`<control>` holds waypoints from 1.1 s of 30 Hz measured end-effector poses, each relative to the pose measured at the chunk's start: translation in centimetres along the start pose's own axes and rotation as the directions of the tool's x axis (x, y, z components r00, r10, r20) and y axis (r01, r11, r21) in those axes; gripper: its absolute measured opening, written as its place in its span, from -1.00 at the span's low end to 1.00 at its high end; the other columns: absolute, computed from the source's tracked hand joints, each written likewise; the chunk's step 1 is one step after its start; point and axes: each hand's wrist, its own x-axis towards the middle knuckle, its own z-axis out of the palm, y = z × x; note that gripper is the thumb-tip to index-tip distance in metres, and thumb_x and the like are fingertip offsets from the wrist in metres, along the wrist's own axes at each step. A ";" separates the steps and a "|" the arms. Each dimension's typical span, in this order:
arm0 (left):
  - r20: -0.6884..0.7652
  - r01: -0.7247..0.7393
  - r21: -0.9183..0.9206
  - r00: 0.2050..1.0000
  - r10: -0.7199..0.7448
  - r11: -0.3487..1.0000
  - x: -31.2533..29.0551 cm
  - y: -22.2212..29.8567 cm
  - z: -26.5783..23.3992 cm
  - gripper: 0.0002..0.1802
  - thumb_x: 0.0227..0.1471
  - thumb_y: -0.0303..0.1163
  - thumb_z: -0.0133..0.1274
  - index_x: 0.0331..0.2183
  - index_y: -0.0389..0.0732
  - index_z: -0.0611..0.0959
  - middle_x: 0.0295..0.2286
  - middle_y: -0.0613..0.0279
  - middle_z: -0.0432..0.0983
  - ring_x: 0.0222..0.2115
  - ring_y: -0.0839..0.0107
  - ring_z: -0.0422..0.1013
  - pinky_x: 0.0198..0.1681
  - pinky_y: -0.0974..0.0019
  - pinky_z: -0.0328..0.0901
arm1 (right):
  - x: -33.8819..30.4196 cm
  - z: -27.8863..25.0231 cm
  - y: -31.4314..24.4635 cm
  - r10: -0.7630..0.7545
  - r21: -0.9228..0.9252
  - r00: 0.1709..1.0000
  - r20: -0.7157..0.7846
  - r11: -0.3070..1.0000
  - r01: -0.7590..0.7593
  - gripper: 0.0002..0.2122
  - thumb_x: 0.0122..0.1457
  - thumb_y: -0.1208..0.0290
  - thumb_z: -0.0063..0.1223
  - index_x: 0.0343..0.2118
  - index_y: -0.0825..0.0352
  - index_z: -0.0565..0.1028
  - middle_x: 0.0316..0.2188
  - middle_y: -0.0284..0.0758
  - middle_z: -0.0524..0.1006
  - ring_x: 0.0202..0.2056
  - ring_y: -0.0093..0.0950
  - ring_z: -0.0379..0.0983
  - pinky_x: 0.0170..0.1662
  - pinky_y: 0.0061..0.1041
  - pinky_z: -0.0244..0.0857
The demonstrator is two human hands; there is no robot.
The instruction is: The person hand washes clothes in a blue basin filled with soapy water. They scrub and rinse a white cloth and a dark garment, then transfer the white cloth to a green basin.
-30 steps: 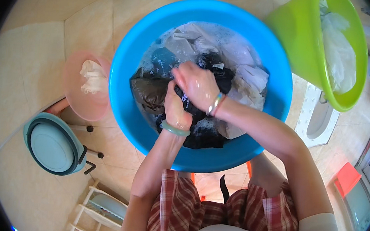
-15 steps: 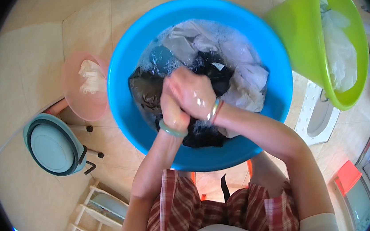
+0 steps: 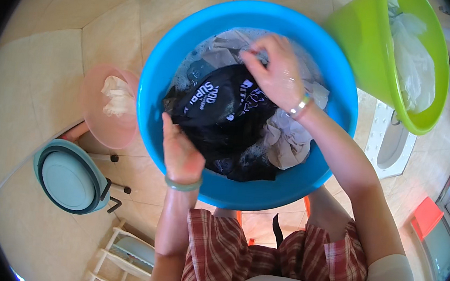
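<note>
A wet black garment with white printing is spread between my hands, over the soapy water in a large blue basin. My left hand, with a green bangle at its wrist, holds the garment's near left side; its fingers go out of sight behind the cloth and the thumb shows at the edge. Over the garment's far right part, my right hand has its fingers curled in a pinch on the cloth. Pale wet clothes lie in the basin beside and beyond the black garment.
Left of the basin stand a pink tub with white cloth in it and a folded grey-green basin. A tilted lime-green bucket with white plastic inside is at the far right. Near it is a white floor-level fixture.
My hands were pressed together over the middle of the basin. They have moved apart, the left toward me and leftward, the right away, and the black garment is now opened out between them.
</note>
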 end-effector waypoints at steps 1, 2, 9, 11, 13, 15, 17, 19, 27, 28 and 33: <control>0.036 0.010 0.019 0.999 -0.011 1.000 -0.7 1.3 -0.8 -0.43 0.27 -0.02 -0.20 0.14 -0.19 0.36 0.12 0.17 0.33 0.13 0.17 0.25 0.23 0.02 0.10 | -0.6 -0.9 -0.3 0.318 0.112 0.880 0.352 0.919 -0.377 -0.62 0.25 0.07 -0.07 -0.36 0.39 0.45 -0.54 -0.22 0.54 -0.59 -0.27 0.48 -0.52 -0.37 0.32; -0.027 0.000 0.064 1.000 0.001 0.998 -1.6 2.0 -1.2 -0.45 0.27 -0.04 -0.18 0.14 -0.20 0.35 0.12 0.16 0.32 0.13 0.16 0.25 0.23 0.03 0.10 | -2.0 -1.9 -1.4 0.490 0.066 0.545 0.680 0.700 -0.711 -0.55 0.26 0.01 -0.13 -0.35 0.43 0.46 -0.51 -0.17 0.57 -0.60 -0.28 0.50 -0.53 -0.38 0.35; -0.059 0.103 0.080 0.993 -0.099 0.991 -4.8 1.6 -2.0 -0.50 0.27 -0.17 -0.14 0.15 -0.19 0.34 0.12 0.14 0.31 0.14 0.17 0.23 0.24 0.05 0.09 | -10.5 -1.8 -6.3 0.407 -0.265 -0.200 0.891 0.107 -0.958 -0.38 0.21 -0.10 -0.10 -0.52 0.59 0.43 -0.51 -0.11 0.58 -0.55 -0.36 0.59 -0.59 -0.46 0.46; -0.027 0.091 0.157 0.996 -0.088 0.983 -5.2 1.2 -1.5 -0.55 0.26 -0.20 -0.14 0.11 -0.18 0.37 0.08 0.18 0.35 0.11 0.22 0.26 0.20 0.09 0.13 | -11.7 -0.9 -6.1 0.616 0.028 0.102 0.781 0.129 -0.991 -0.52 0.17 0.08 0.10 -0.56 0.53 0.41 -0.58 -0.18 0.54 -0.54 -0.39 0.59 -0.58 -0.48 0.42; -0.056 0.100 0.325 0.995 -0.087 0.940 -5.7 1.3 -2.6 -0.63 0.25 -0.25 -0.13 0.04 -0.17 0.42 0.01 0.22 0.40 0.06 0.30 0.30 0.14 0.15 0.18 | -10.7 -1.8 -6.2 0.678 0.056 0.348 0.647 0.413 -0.909 -0.69 0.11 0.39 0.14 -0.65 0.44 0.33 -0.73 -0.36 0.35 -0.64 -0.61 0.41 -0.56 -0.59 0.29; -0.141 0.132 0.558 0.988 -0.064 0.819 -6.3 2.0 -6.3 -0.72 0.23 -0.30 -0.10 -0.05 -0.15 0.47 -0.09 0.27 0.46 -0.02 0.39 0.37 0.06 0.24 0.24 | -6.3 -5.0 -7.9 0.632 0.045 0.382 0.674 0.481 -0.876 -0.72 0.05 0.36 0.10 -0.62 0.46 0.36 -0.64 -0.14 0.37 -0.60 -0.27 0.25 -0.48 -0.35 0.18; -0.019 0.057 0.869 0.997 -0.081 0.491 -6.3 2.0 -7.5 -0.81 0.14 -0.39 0.07 -0.17 -0.16 0.52 -0.33 0.34 0.47 -0.19 0.51 0.40 -0.09 0.38 0.27 | -4.5 -7.6 -8.2 0.538 0.305 0.584 0.608 0.520 -0.798 -0.76 -0.01 0.41 0.14 -0.61 0.45 0.36 -0.56 -0.15 0.36 -0.52 -0.27 0.28 -0.42 -0.35 0.18; 0.092 -0.053 0.975 0.981 -0.171 0.217 -6.6 2.2 -7.2 -0.76 0.06 -0.40 0.17 -0.20 -0.20 0.55 -0.42 0.27 0.48 -0.24 0.44 0.41 -0.12 0.40 0.23 | -3.2 -9.8 -8.0 0.352 0.432 0.739 0.574 0.636 -0.639 -0.80 -0.07 0.46 0.16 -0.60 0.43 0.36 -0.51 -0.17 0.33 -0.45 -0.26 0.28 -0.37 -0.35 0.17; 0.598 -0.494 0.791 0.747 0.291 -0.360 -2.9 4.5 2.5 -0.27 -0.19 -0.69 0.18 0.09 -0.13 0.44 0.16 -0.03 0.16 0.17 -0.04 0.14 0.17 0.11 0.16 | -1.3 -10.7 -9.0 -0.332 0.453 0.597 0.730 0.890 -0.059 -0.79 -0.19 0.38 0.25 -0.69 0.35 0.42 -0.49 -0.24 0.31 -0.27 -0.23 0.31 -0.01 -0.30 0.21; 0.716 -0.597 0.654 0.687 0.126 -0.463 -2.2 4.6 4.1 -0.20 -0.21 -0.69 0.18 0.13 -0.06 0.40 0.17 0.00 0.16 0.19 -0.01 0.12 0.18 0.09 0.14 | -1.4 -10.6 -9.1 -0.366 0.468 0.564 0.740 0.883 -0.041 -0.78 -0.18 0.36 0.25 -0.70 0.35 0.43 -0.48 -0.24 0.34 -0.25 -0.22 0.32 0.03 -0.30 0.21; 0.774 -0.789 0.330 0.541 -0.330 -0.519 4.4 2.7 4.2 -0.54 -0.05 -0.53 0.15 -0.05 -0.05 0.54 0.03 0.11 0.39 0.12 0.15 0.26 0.20 0.13 0.12 | -1.7 -10.0 -9.2 -0.336 0.454 0.510 0.792 0.883 -0.123 -0.68 0.07 0.20 0.16 -0.65 0.35 0.49 -0.56 -0.24 0.37 -0.29 -0.27 0.40 -0.10 -0.34 0.31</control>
